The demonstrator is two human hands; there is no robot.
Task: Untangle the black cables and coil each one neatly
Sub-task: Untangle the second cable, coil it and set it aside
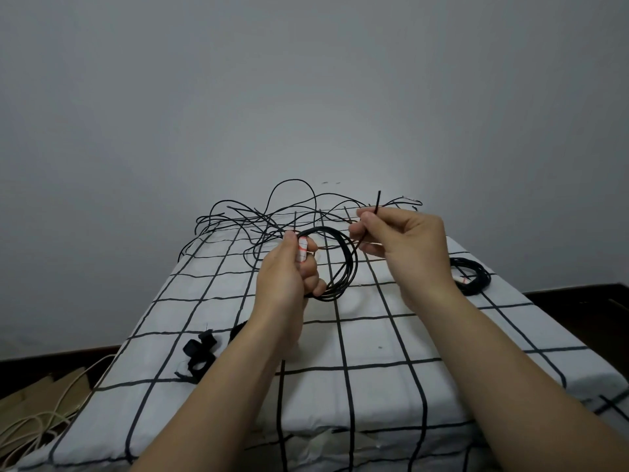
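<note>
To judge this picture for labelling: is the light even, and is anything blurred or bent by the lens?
Head view: soft, even light, no glare; a faint shadow below the coil on the checked cloth; the wide lens bows the grid lines; left hand, right hand, coil and cable end look sharp; the tangle is thin but readable.

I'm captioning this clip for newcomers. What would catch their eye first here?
The two hands mid-frame: the left hand grips a black coil, and the right hand pinches a cable end upright. Behind them a loose tangle of black cables sprawls at the far edge of the checked cloth; a second coil lies to the right.
</note>
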